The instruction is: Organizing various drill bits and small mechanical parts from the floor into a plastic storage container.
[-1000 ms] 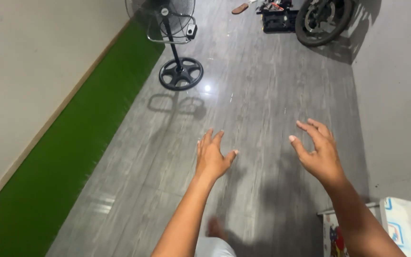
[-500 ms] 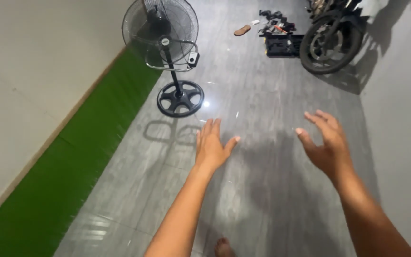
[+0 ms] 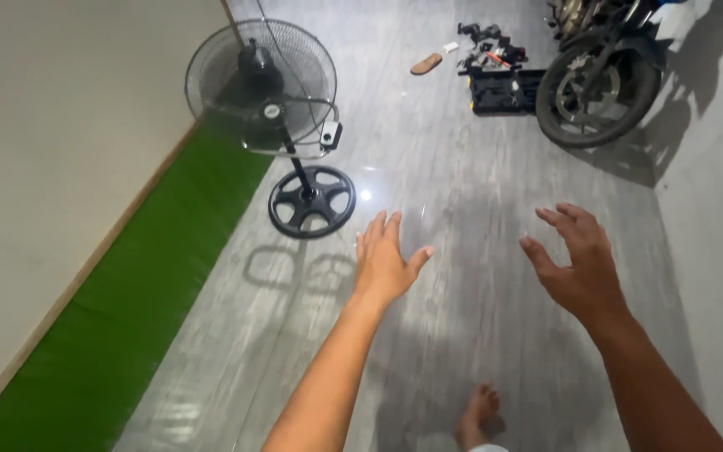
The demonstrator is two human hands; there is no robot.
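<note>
Compared with half a second ago, I see the fan [image 3: 265,92] sitting lower and nearer in my view, its round base [image 3: 312,201] now just ahead and to the left of my left hand [image 3: 385,266]. The motorbike wheel [image 3: 599,94] and the black toolbox [image 3: 505,89] have also come closer, and more of the floor [image 3: 462,192] beyond them shows. My bare foot [image 3: 479,414] appears at the bottom edge, further into view than before.

My left hand hangs over the floor, palm down, fingers [image 3: 378,233] released and spread, holding nothing. My right hand [image 3: 581,269] is beside it, well apart, fingers loosely curled but unclenched, also empty. Both hands are in much the same pose as earlier. Neither touches anything; the fan base is the nearest thing to the left hand.

A small white box [image 3: 330,134] with a dark patch hangs on the fan's guard at its lower right. A small light tag [image 3: 272,110] sits at the centre of the guard. Loose tools [image 3: 485,43] lie just behind the toolbox, and a tan sandal [image 3: 426,64] lies on the floor to its left. A strip of green turf [image 3: 140,293] runs along the left wall [image 3: 52,151].
</note>
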